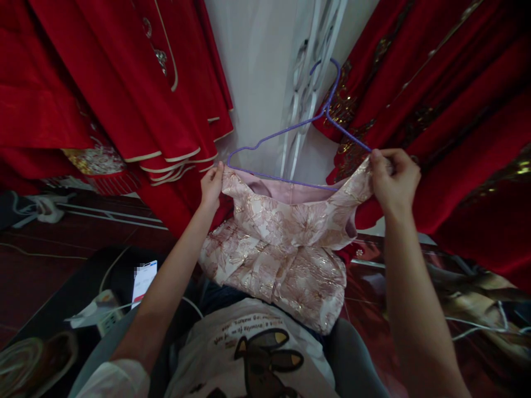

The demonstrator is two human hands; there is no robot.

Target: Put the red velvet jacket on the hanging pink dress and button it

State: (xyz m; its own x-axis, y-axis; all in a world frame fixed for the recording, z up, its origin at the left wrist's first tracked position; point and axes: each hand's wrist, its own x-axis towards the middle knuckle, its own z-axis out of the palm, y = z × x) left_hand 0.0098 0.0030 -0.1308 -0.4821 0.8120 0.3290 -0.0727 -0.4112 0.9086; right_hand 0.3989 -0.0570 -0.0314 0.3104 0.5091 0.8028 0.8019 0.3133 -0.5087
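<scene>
Left hand (212,185) pinches one shoulder of sleeveless pink-and-gold floral brocade dress (286,226), right hand (396,177) other; dress hangs over lap, thin purple triangular hanger (326,106) at neckline. Best handling, likely: shoulders level, grip light, hanger ends even.

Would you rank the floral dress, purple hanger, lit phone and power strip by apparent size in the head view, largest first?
1. Floral dress
2. Purple hanger, by its span
3. Lit phone and power strip: too alike to rank
</scene>
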